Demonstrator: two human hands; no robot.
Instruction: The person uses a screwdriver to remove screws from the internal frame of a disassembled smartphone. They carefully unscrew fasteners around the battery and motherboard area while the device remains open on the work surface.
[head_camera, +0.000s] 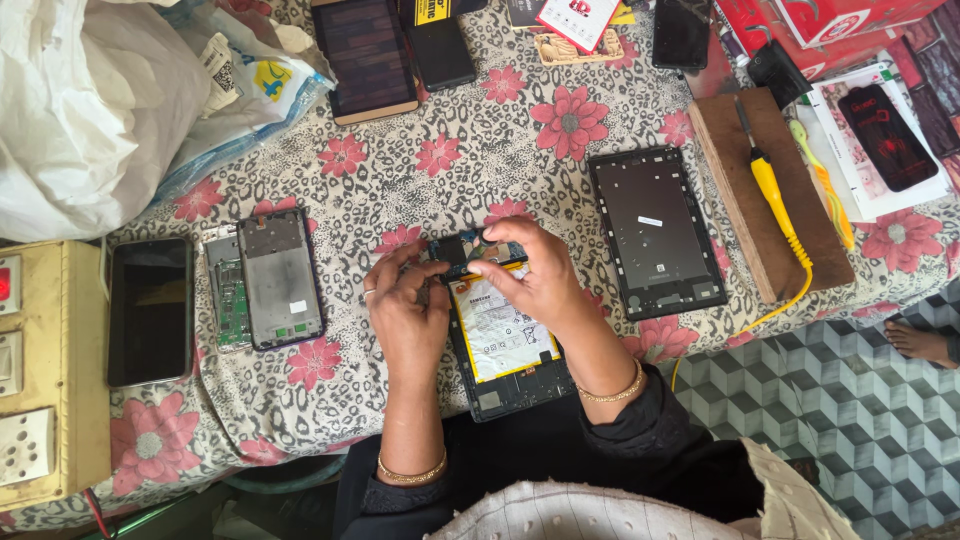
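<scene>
Holding the opened tablet (505, 345) at the near edge of the table (420, 180), I keep it close to my body so I can look straight down into it. My left hand (405, 310) presses its fingertips together on the upper left corner to steady the frame, while my right hand (535, 275) pinches something small at the top edge, above the white battery (497, 335) (what exactly, I cannot tell). The dark back cover (655, 230) lies just to the right, out of the way. A yellow-handled tool (775, 200) rests on a wooden board (765, 190). At the far edge sits a red box (830, 20), and on the left a white plastic bag (90, 100) with a label.
</scene>
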